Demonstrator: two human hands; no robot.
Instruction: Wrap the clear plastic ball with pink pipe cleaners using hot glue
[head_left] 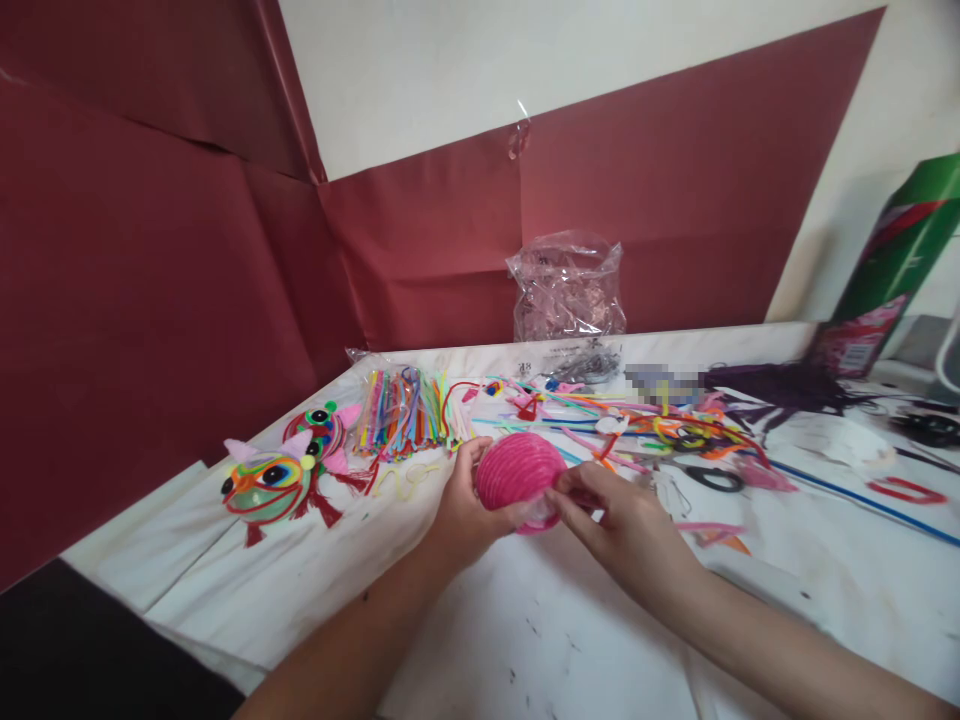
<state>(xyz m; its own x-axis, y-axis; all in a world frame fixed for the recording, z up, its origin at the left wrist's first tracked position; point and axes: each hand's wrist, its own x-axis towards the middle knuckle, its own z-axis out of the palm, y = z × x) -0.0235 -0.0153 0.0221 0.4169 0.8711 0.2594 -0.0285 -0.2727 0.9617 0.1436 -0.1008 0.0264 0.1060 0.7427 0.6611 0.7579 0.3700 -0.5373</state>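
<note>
A pink ball (517, 472) wound in fuzzy pipe cleaner sits between both hands above the white table (315, 580). My left hand (466, 500) cups it from the left, fingers curled round its side and underside. My right hand (615, 520) pinches at the ball's right lower edge, thumb and fingers pressed together on the pink winding. Both forearms reach in from the bottom of the view.
Two finished colourful ball figures with eyes (274, 485) lie at the left. A bundle of coloured pipe cleaners (405, 410) and loose scattered ones (645, 420) lie behind the hands. A clear plastic bag (568, 290) leans on the red backdrop. A green box (892, 260) stands far right.
</note>
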